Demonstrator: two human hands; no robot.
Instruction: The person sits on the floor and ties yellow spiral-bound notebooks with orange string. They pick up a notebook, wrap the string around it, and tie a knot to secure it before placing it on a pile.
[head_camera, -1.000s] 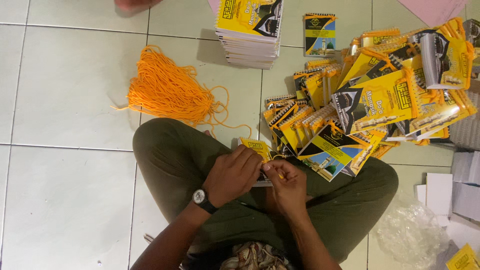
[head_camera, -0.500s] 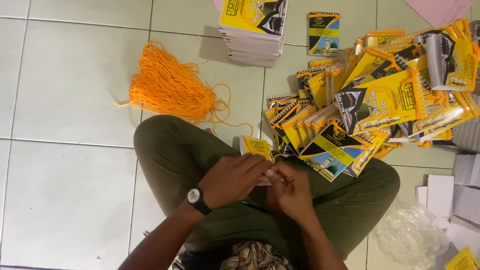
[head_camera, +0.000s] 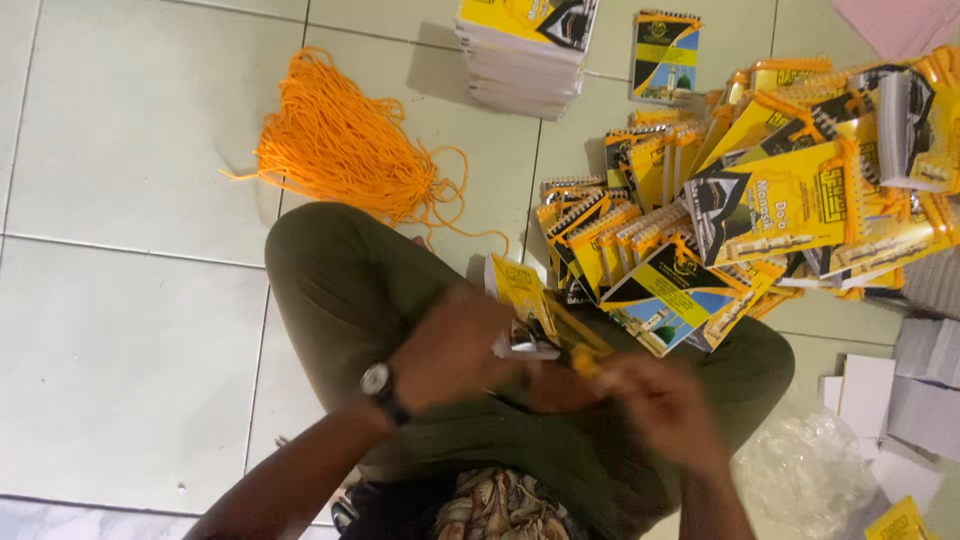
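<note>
Motion blur smears both our hands over our lap: our left hand (head_camera: 455, 350), watch (head_camera: 377, 380) on the wrist, is closed around a small yellow spiral booklet (head_camera: 522, 300), while our right hand (head_camera: 660, 405) pinches something orange at the booklet's edge, too blurred to identify. The booklet heap (head_camera: 770, 190) runs off the right edge and the booklet stack (head_camera: 525, 50) is cut at the top. Left of the orange cord bundle (head_camera: 345, 145), we have bare floor tiles (head_camera: 130, 300).
</note>
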